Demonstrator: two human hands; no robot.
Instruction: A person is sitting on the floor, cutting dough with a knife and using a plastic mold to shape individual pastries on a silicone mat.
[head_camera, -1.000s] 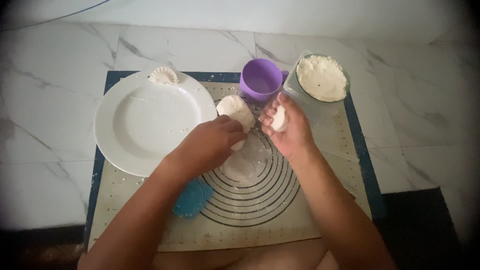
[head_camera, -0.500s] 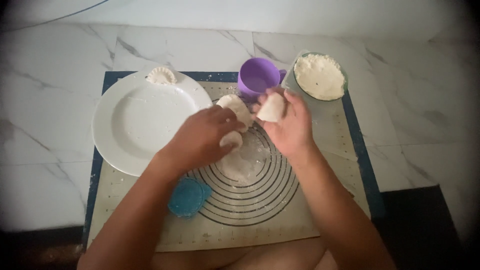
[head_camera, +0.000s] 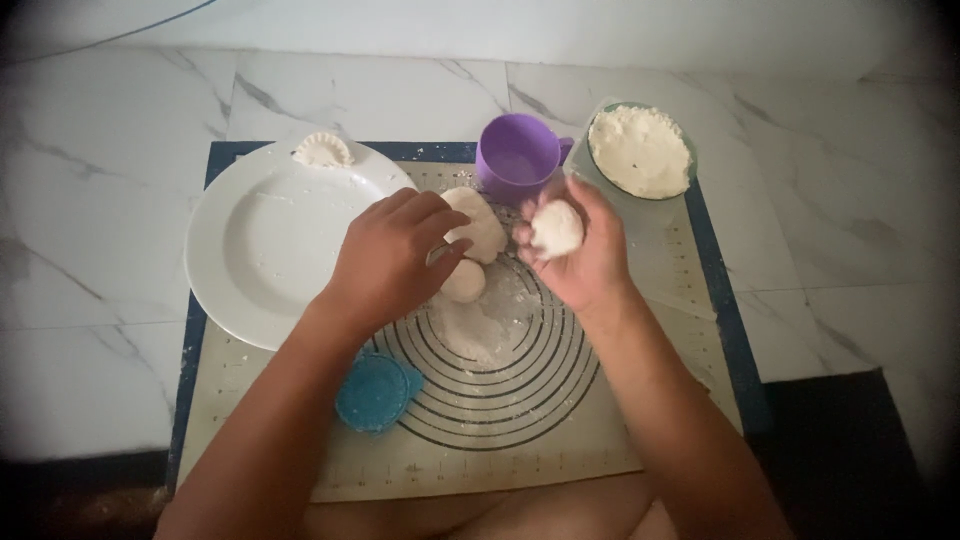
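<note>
The right hand (head_camera: 572, 255) now cups a small round ball of white dough (head_camera: 556, 229) in its curled fingers, lifted above the far middle of the beige silicone pastry mat with dark ring markings (head_camera: 500, 440). A second ago that piece sat lower, close against the larger flattened lump of white dough (head_camera: 478, 222); it has since been drawn clear of the lump and rounded.

The left hand (head_camera: 392, 262) has moved slightly toward the mat's centre and presses palm-down over the lump, fingers closed on it, with a second small dough ball (head_camera: 463, 282) just beside its thumb.

The white round plate (head_camera: 250, 260) on the mat's left edge carries one crimped dumpling (head_camera: 322, 150) at its far rim. The purple plastic cup (head_camera: 516, 160) and the glass bowl of flour (head_camera: 641, 150) stand at the far right corner, and the blue round dumpling press (head_camera: 373, 392) lies near the left forearm.
</note>
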